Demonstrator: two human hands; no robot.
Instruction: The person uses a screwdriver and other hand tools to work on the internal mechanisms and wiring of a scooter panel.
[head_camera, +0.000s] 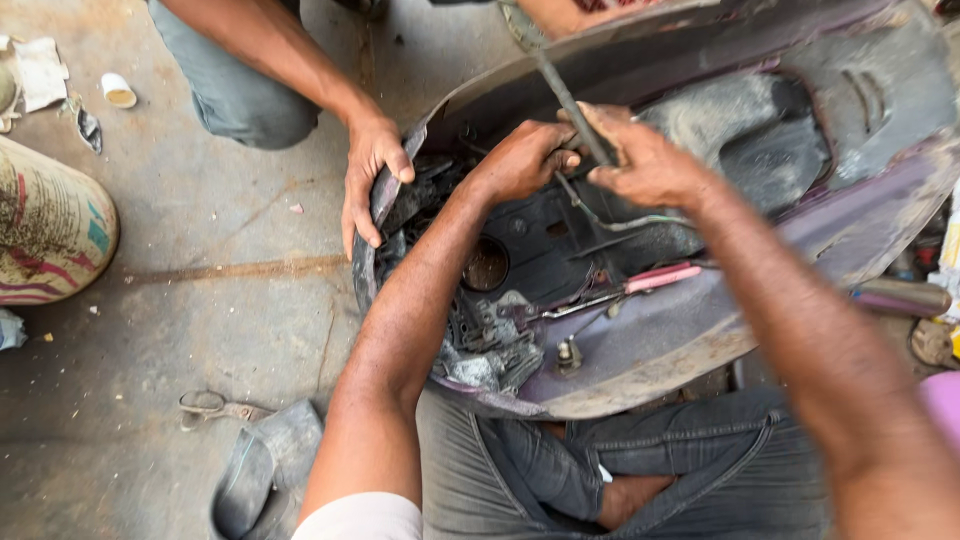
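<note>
A dusty purple scooter body panel (640, 345) lies upturned across my lap. My left hand (525, 157) reaches into its dark inside and pinches a thin cable (625, 222) near the top rim. My right hand (645, 160) is closed around a grey metal rod (560, 85) that slants up over the panel's edge. A pink-handled tool (655, 279) rests inside the panel below my hands. Another person's hand (368, 175) grips the panel's left rim.
The other person crouches at the top left in grey trousers (230, 90). A printed sack (50, 225) lies at the left edge. A strip of rubber (262, 470) and a metal ring (205, 403) lie on the concrete floor. A small white cap (118, 90) sits top left.
</note>
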